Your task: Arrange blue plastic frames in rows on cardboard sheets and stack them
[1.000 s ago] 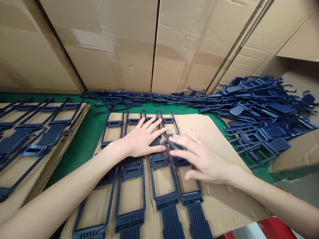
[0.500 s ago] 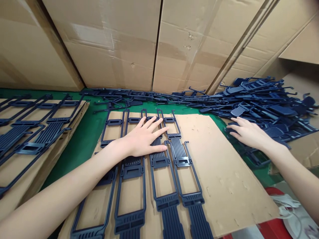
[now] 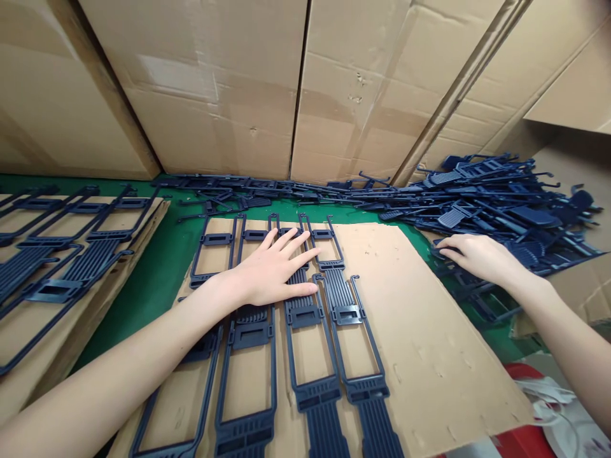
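Note:
My left hand (image 3: 274, 267) lies with fingers spread over rows of dark blue plastic frames with ribbed tongues and hooked ends. One such frame (image 3: 347, 315) lies just right of that hand, its hooks pointing away from me. The frames rest on a cardboard sheet (image 3: 420, 356). Off to the right, my right hand (image 3: 477, 257) is at the near left edge of a heap of the same blue parts (image 3: 506, 197). Its thumb and fingertips are pinched at a part on the edge of the heap; how much of that part they hold is hard to see.
Large cardboard boxes (image 3: 229, 83) stand like a wall behind the green table (image 3: 143, 267). A strip of loose blue parts (image 3: 286, 191) runs along their foot. At left, another cardboard sheet (image 3: 86, 318) carries more frames. A red object (image 3: 525, 439) and white cords are at lower right.
My right hand's fingers, stretched out before, have closed into a pinch at the edge of the heap. My left hand stays spread on the frames. The view has shifted slightly.

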The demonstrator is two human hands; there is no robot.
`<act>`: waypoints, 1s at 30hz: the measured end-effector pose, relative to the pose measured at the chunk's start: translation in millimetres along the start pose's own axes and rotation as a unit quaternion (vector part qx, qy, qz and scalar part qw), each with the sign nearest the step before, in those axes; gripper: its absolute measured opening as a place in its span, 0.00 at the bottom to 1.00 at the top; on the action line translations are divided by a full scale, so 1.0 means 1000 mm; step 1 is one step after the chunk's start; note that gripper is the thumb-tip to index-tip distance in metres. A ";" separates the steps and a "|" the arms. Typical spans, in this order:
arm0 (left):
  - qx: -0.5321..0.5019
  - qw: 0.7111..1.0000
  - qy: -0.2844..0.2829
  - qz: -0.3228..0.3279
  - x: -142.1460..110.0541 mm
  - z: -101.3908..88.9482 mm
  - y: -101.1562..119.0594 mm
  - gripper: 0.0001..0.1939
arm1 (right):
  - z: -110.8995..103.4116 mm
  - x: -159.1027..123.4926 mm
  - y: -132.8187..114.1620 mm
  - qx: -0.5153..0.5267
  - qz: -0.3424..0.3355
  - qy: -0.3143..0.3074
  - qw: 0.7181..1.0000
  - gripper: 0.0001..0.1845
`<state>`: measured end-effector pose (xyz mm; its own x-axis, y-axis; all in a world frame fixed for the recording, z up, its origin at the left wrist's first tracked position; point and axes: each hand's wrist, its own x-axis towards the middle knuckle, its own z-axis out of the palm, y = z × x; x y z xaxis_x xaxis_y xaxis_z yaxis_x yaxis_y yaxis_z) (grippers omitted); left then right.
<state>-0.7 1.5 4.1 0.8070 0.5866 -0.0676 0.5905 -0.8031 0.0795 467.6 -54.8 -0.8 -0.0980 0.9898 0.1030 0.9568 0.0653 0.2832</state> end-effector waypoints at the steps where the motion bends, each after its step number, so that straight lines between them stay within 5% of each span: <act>1: -0.002 1.000 0.003 0.002 0.000 0.000 0.000 0.41 | -0.002 -0.001 0.001 0.000 0.008 0.016 1.000 0.21; 16: -0.024 0.999 0.021 0.005 -0.001 0.003 0.000 0.40 | -0.017 -0.006 0.001 -0.048 0.011 0.039 0.998 0.18; 21: -0.024 0.999 0.023 0.004 -0.001 0.004 0.000 0.41 | -0.049 -0.006 -0.016 -0.108 0.062 0.188 0.974 0.19; 26: -0.018 1.000 0.014 0.002 -0.001 0.003 0.001 0.41 | -0.087 0.000 -0.040 -0.060 0.047 0.366 0.928 0.20; 30: -0.020 1.000 0.014 0.004 -0.002 0.002 0.001 0.41 | -0.108 -0.010 -0.073 0.002 0.075 0.444 0.893 0.19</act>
<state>-1.5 -0.4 2.2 0.8110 0.5838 -0.0385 0.5838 -0.8030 0.1200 368.7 -82.7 80.4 -0.1457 0.4972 0.8553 0.9783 -0.0565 0.1994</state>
